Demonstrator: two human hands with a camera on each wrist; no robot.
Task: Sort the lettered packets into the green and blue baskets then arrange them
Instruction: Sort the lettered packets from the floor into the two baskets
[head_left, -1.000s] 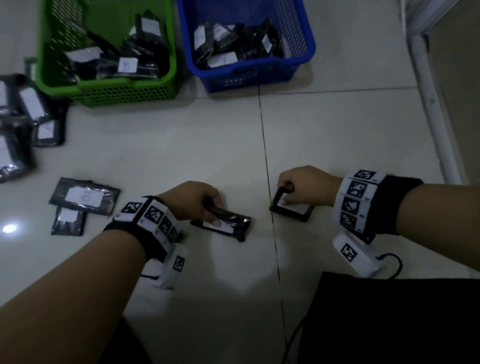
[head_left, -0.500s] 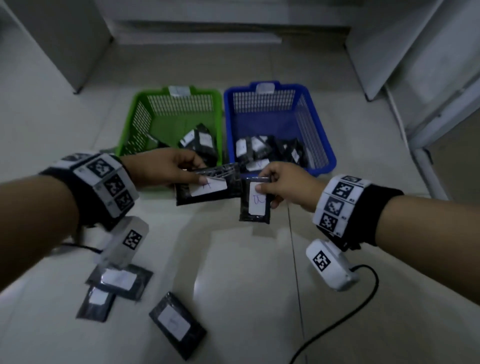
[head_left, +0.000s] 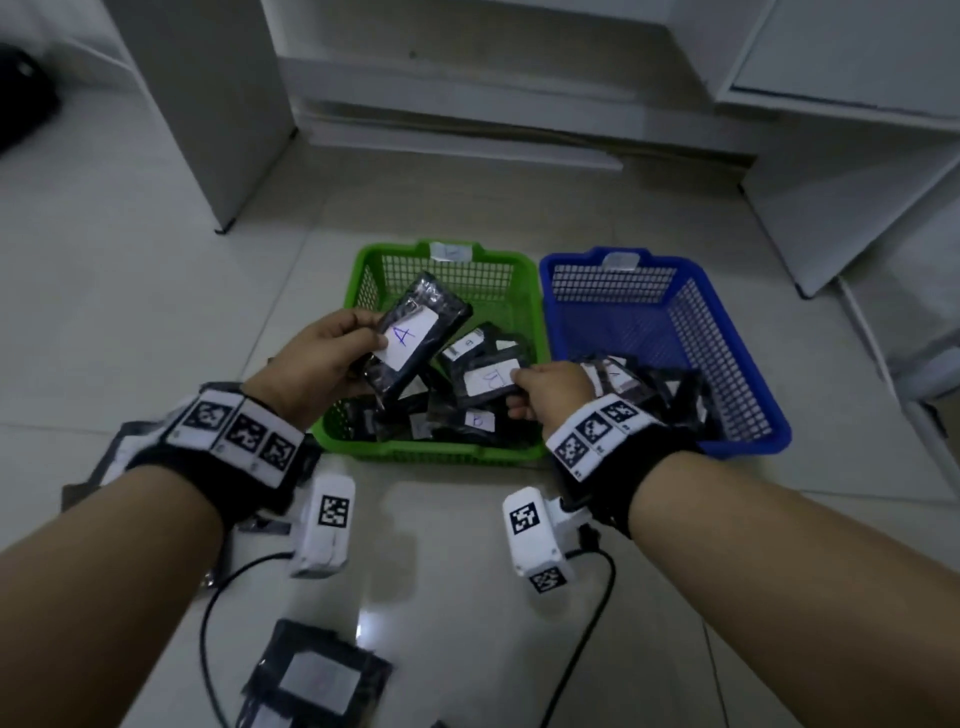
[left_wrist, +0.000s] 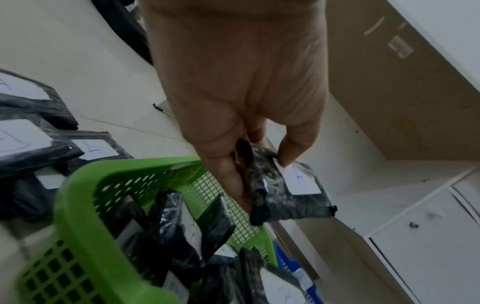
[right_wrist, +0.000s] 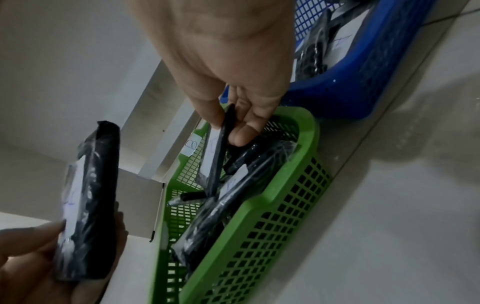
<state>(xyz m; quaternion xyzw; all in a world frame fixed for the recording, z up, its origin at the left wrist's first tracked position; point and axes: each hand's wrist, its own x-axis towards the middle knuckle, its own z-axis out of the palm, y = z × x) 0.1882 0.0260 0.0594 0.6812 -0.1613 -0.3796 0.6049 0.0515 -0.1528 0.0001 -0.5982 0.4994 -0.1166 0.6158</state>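
My left hand (head_left: 332, 358) grips a black packet labelled A (head_left: 415, 335) above the left side of the green basket (head_left: 415, 452); the same packet (left_wrist: 285, 185) shows pinched between thumb and fingers in the left wrist view. Over the green basket's right side, my right hand (head_left: 550, 387) pinches the edge of a black packet labelled B (head_left: 485, 382). In the right wrist view that B packet (right_wrist: 221, 148) hangs edge-on from my fingers (right_wrist: 244, 127), just above the packets piled inside. The blue basket (head_left: 727, 332) stands to the right, with packets at its near end.
Loose packets lie on the tile floor near me (head_left: 317, 680) and beyond my left wrist (left_wrist: 33, 144). Camera cables (head_left: 576, 654) trail over the floor. White cabinets (head_left: 857, 171) and a panel (head_left: 218, 104) stand behind the baskets.
Both hands have picked packets off the floor and carried them forward. They now hold them over the green basket, the left one raised, the right one lowered.
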